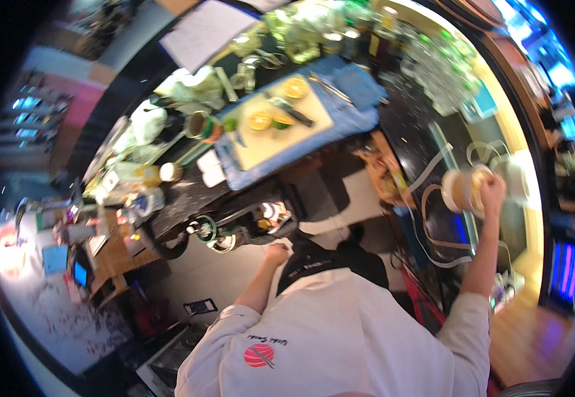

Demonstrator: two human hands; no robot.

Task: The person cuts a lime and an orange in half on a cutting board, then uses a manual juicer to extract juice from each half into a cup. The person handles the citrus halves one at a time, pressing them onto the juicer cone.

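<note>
My right hand is at a blurred, tan-and-white container on the counter at the right; the fingers are closed at its rim or lid, and blur hides the exact hold. Low beside my waist, my left hand is curled near a pale edge that may be cloth. Ahead lies a cream cutting board on a blue cloth. On the board are a knife, cut orange halves, a green-skinned citrus piece and a small green lime.
Clear bottles or cups with green tops crowd the far right of the black counter. Pale cords loop near the right container. Metal tongs lie on the cloth. A can and a white-lidded jar stand left.
</note>
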